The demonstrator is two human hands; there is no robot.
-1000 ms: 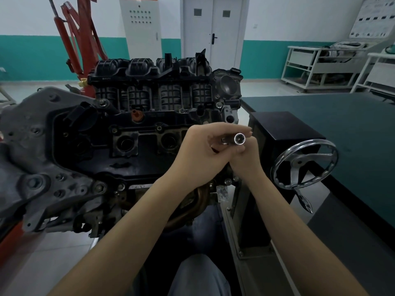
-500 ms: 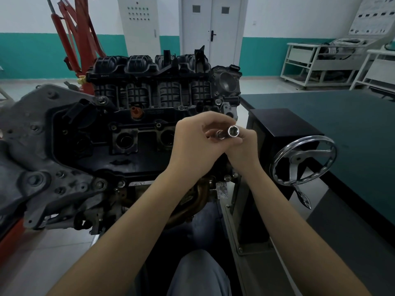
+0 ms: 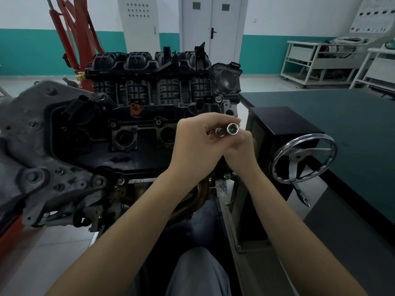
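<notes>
Socket (image 3: 232,129): chrome, short, cylindrical. Open mouth is turned toward the camera, toothed inner wall visible. A narrower chrome shank w/ a collar is joined behind it, running left into the fingers. Light is reflected off the rim.

Posn: socket is held in the air, in front of the right end of the engine (image 3: 128,133), just left of the black housing (image 3: 284,124) of the stand. No surface is touched by it.

Hands: brought together, touching. Left hand (image 3: 198,146) is curled round the shank, fingertips over the top. Right hand (image 3: 241,150) is pressed against the left from below, fingers tucked under the socket; whether it grips can't be told.

Engine: dark, grimy, valve-cover side up, two plug wells seen at centre. Black ribbed intake manifold (image 3: 149,82) is mounted along the far edge, throttle body (image 3: 227,79) at the far right corner. Grey alu. bracket casting is bolted at the left end.

Stand: chrome handwheel (image 3: 302,159) w/ crank knob is fitted on the housing's near side.

Room: dark green bench (image 3: 346,124) at right. Pale tiled floor. Walls white over a teal band. White double door (image 3: 210,26) at back centre, grey cabinet (image 3: 139,24) to its left, red hoist (image 3: 72,35) at back left, white trolley frames (image 3: 316,60) at back right.
</notes>
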